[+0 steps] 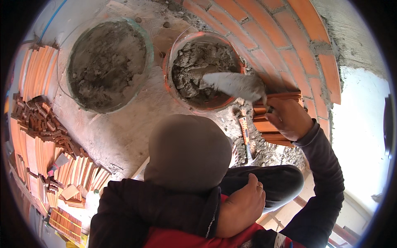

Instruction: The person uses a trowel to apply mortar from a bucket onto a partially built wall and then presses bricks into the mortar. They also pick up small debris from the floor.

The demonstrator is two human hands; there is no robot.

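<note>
My right hand (291, 120) is closed round the handle of a trowel (235, 84), which is mostly hidden in my grip. The trowel's mortar-smeared blade reaches left over the orange-rimmed bucket (167, 76) of wet grey mortar (206, 62). Below this hand lies a small stack of thin orange bricks (264, 124). My left hand (242, 208) rests at my lap beside my bent knee, its thumb apart and a ring on one finger. Nothing shows in it, though some fingertips are hidden.
A second bucket (149, 53) of grey mix stands left of the first. On the right rises a brick wall (264, 31). A hammer (245, 132) with an orange handle lies near my knee. Piled bricks (39, 149) and another trowel (61, 160) are along the left.
</note>
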